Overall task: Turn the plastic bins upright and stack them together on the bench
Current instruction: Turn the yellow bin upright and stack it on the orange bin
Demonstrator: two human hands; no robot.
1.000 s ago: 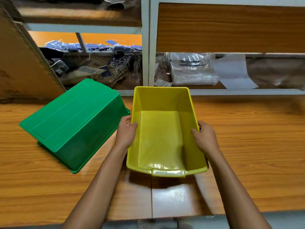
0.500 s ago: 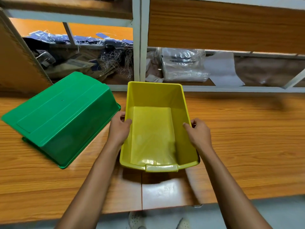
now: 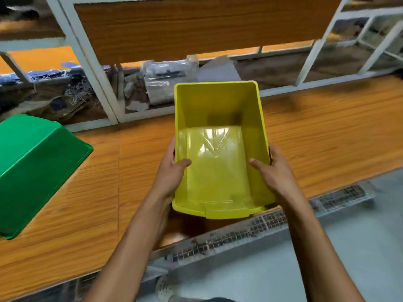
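Note:
An upright yellow bin (image 3: 218,110) is held over the wooden bench (image 3: 327,131), its mouth facing me. My left hand (image 3: 172,171) grips its left wall, thumb hooked inside over the rim. My right hand (image 3: 272,173) grips the right wall the same way. A green bin (image 3: 32,166) lies upside down and tilted on the bench at the far left, its bottom up, apart from both hands. The bin's near end reaches past the bench's front edge.
A white metal shelf frame (image 3: 96,68) with a wooden panel stands behind the bench, with plastic-wrapped packs (image 3: 165,81) and clutter beyond it. A wire mesh strip (image 3: 261,227) runs under the bench's front edge above the grey floor.
The yellow bin, held in both hands, has moved right and nearer to me, away from the green bin. The view has swung right and tilted.

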